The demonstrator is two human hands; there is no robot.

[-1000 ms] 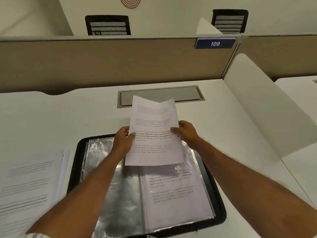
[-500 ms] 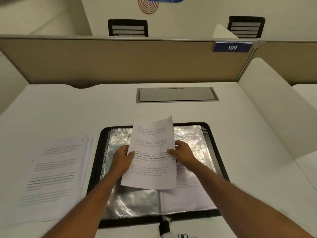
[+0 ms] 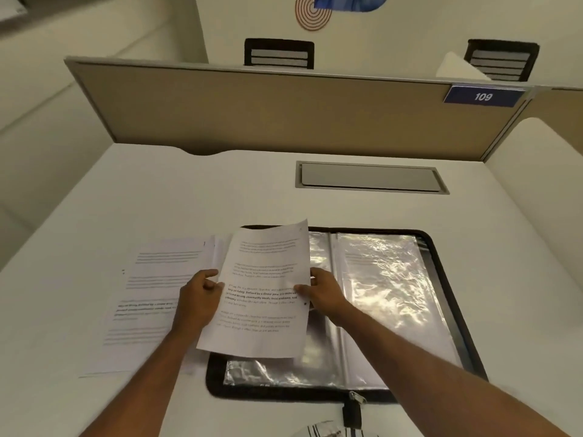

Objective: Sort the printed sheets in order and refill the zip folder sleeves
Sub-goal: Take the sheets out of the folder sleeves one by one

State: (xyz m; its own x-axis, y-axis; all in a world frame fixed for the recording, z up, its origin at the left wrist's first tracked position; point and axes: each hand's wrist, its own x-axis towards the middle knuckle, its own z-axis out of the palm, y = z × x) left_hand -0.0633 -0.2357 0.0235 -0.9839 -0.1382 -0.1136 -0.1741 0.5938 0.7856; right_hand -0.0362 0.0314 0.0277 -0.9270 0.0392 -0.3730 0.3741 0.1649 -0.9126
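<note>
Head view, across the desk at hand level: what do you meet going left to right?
stack of printed sheets → left hand → held sheet → right hand → zip folder's right sleeve

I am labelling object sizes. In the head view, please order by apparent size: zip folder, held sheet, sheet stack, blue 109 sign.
1. zip folder
2. sheet stack and held sheet: look alike; the held one is raised nearer the camera, so unranked.
3. blue 109 sign
</note>
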